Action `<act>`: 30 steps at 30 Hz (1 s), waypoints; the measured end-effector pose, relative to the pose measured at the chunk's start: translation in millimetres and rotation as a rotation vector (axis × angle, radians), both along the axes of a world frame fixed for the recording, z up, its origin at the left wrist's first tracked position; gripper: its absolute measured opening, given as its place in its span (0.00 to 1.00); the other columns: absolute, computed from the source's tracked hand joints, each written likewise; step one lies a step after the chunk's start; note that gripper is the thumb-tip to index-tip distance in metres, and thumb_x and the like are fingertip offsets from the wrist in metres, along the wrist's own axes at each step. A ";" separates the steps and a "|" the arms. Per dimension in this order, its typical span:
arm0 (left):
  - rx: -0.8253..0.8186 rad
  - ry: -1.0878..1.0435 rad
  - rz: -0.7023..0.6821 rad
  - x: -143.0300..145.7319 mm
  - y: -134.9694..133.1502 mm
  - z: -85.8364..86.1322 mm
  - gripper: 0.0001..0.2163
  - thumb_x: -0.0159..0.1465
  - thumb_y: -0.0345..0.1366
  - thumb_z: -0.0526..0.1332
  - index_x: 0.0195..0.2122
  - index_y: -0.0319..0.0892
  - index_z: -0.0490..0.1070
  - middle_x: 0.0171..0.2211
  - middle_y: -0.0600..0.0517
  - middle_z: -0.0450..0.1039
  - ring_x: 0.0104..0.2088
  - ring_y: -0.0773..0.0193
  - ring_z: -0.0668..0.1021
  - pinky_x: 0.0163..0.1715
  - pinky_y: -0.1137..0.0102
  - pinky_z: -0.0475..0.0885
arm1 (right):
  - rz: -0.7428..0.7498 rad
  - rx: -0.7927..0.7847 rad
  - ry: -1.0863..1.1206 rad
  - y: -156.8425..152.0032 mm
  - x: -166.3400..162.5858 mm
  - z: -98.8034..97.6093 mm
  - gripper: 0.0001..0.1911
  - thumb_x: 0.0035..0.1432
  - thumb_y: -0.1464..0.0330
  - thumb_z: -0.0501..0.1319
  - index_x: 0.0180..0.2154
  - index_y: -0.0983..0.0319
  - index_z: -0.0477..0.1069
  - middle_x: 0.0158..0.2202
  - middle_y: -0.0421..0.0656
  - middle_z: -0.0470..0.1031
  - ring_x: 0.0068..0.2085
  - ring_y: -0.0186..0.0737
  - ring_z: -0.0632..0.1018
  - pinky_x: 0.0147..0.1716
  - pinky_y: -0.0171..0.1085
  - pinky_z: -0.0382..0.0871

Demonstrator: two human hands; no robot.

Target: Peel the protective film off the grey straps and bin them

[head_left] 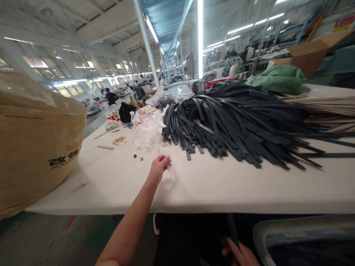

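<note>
While a cream worktable (210,188) spreads across, black straps (222,122) heap at far right and a tan sack (36,136) lettered “PLASTI”, with Chinese characters, sits left. Below the near edge, the right hand (240,253) grips a dark strap (233,229); mid-table, the left hand (160,166) pinches a faint translucent scrap (170,168).

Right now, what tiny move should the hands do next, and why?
Perhaps bring the right hand, holding a long, flat dark-grey strip, toward the left hand: the right is on the person's side of the cream-coloured flat table, while the left is over it, fingers pinched together.
</note>
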State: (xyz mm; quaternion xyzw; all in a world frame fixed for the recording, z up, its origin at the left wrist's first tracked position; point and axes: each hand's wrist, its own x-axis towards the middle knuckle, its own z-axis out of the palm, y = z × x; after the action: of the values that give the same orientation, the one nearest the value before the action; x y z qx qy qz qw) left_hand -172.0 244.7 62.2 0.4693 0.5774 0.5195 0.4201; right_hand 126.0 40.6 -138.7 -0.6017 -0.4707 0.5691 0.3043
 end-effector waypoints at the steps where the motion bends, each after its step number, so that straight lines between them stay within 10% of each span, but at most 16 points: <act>1: -0.003 -0.099 -0.019 6.6 -19.5 -1.6 0.22 0.48 0.55 0.67 0.27 0.41 0.65 0.23 0.55 0.70 0.25 0.69 0.73 0.29 0.73 0.70 | -0.024 -0.005 0.020 -0.4 -0.9 6.8 0.34 0.54 0.40 0.50 0.37 0.61 0.77 0.29 0.45 0.78 0.21 0.39 0.73 0.25 0.39 0.70; 6: -0.131 -0.528 -0.038 36.1 -112.9 -24.4 0.19 0.48 0.45 0.73 0.30 0.41 0.67 0.23 0.58 0.69 0.25 0.71 0.73 0.28 0.76 0.70 | -0.099 -0.034 0.174 -8.4 -12.6 69.3 0.29 0.56 0.46 0.54 0.38 0.64 0.76 0.29 0.43 0.78 0.15 0.29 0.63 0.21 0.36 0.69; 12: -0.214 -0.444 -0.139 54.7 -181.9 -33.6 0.16 0.54 0.46 0.70 0.30 0.42 0.66 0.23 0.56 0.72 0.23 0.70 0.73 0.27 0.75 0.69 | 0.107 0.117 0.249 11.4 -42.3 150.8 0.27 0.61 0.50 0.55 0.39 0.66 0.79 0.39 0.47 0.81 0.20 0.27 0.69 0.18 0.29 0.66; 18: 0.024 -0.137 -0.139 41.9 -198.2 1.6 0.10 0.57 0.40 0.67 0.30 0.41 0.69 0.23 0.55 0.75 0.25 0.67 0.75 0.32 0.72 0.71 | -0.313 0.388 0.167 43.7 -27.1 178.7 0.28 0.59 0.48 0.58 0.37 0.67 0.79 0.29 0.46 0.80 0.18 0.27 0.66 0.17 0.29 0.65; 23: 0.057 -0.182 -0.208 45.0 -195.2 11.3 0.09 0.57 0.40 0.67 0.32 0.41 0.73 0.23 0.55 0.75 0.24 0.67 0.76 0.29 0.71 0.72 | 0.233 0.028 0.435 33.6 -57.5 188.6 0.30 0.54 0.44 0.61 0.32 0.67 0.78 0.24 0.42 0.77 0.15 0.23 0.54 0.14 0.30 0.66; 30: 0.005 -0.283 -0.269 57.9 -191.8 -4.2 0.12 0.51 0.39 0.72 0.34 0.41 0.75 0.28 0.54 0.78 0.27 0.67 0.77 0.33 0.71 0.73 | 0.087 0.220 0.473 62.9 -85.0 217.7 0.15 0.47 0.59 0.69 0.28 0.65 0.76 0.25 0.39 0.75 0.22 0.27 0.68 0.17 0.25 0.63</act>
State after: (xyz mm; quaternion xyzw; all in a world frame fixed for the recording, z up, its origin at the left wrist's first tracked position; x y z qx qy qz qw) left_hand -114.1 52.9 57.9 0.4657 0.4433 0.5210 0.5614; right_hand 41.0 103.5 79.0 -0.3942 -0.4711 0.6518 0.4448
